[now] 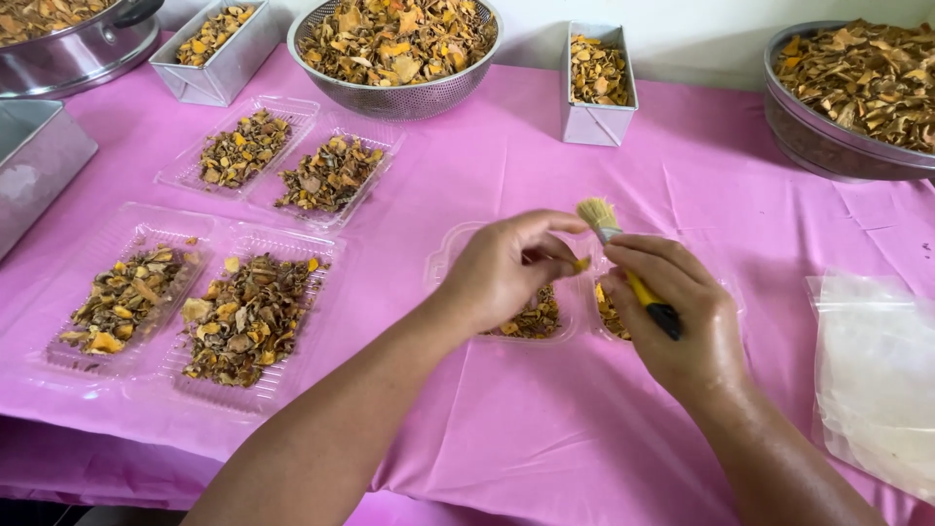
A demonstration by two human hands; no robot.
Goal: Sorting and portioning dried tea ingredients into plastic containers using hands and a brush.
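While both hands worked above a clear plastic tray (458,255), a small brush met a pinched piece.

From the head view, the left hand (506,273) was closed, fingertips pinching a small yellow piece (580,264) just beside the right hand (672,317), whose curled fingers gripped the brush (623,265) with its bristles up. Both hovered over the tray of dried orange-brown slices on the pink tablecloth (506,409). A loose pinch could probably let the piece drop into the tray, or brushed crumbs scatter onto the cloth.
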